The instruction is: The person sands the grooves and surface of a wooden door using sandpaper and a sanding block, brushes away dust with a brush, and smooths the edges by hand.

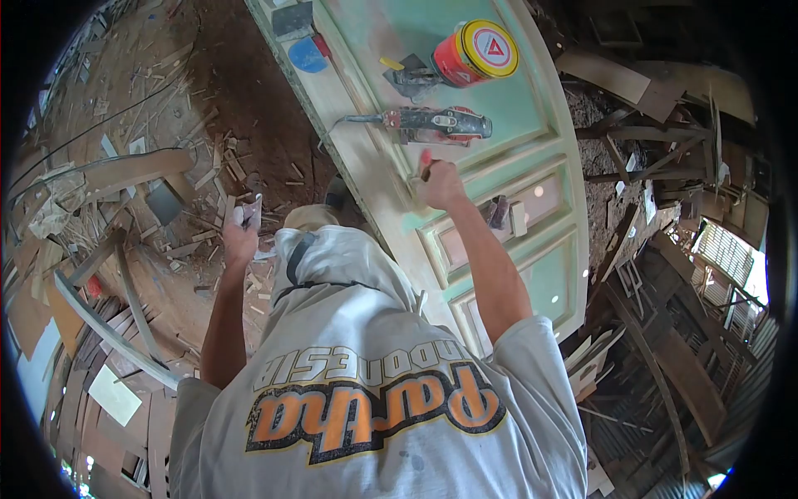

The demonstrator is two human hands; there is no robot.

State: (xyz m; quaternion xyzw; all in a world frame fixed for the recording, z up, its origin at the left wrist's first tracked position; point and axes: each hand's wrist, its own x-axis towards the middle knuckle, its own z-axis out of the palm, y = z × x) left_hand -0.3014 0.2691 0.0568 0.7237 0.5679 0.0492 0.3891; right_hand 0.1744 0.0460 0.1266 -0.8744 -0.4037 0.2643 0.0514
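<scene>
The panel [353, 154] lies at the middle and upper part of the view, running from eleven toward five o'clock, with pale frame strips, raised mouldings and recessed green fields; one smaller field is pinkish and the green is smudged with pale streaks. Over its frame is the right hand [438, 183], fingers curled tight around a red piece [426, 156] whose end sticks up from the fist; whether it touches the panel I cannot tell.

From that hand, a grey-and-red tool [445, 123] lies on the panel at twelve o'clock. Farther out that way, leaning toward one, is a red bucket [457, 62] with a yellow-rimmed lid; black scrapers [409, 79] lie just beside it. Between ten and eleven lie a blue scraper [309, 53] and a dark block [293, 21]. At four are a small dark item [499, 211] and a pale block [519, 218].

Toward nine, off the panel, the left hand [241, 237] is closed on a pale piece [252, 208], too small to identify. Below it, brown ground [249, 100] is strewn with wood scraps [237, 158]. A curved strip [108, 333] lies at eight; boards [603, 75] stand at two, and a bright opening [752, 274] shows between three and four.
</scene>
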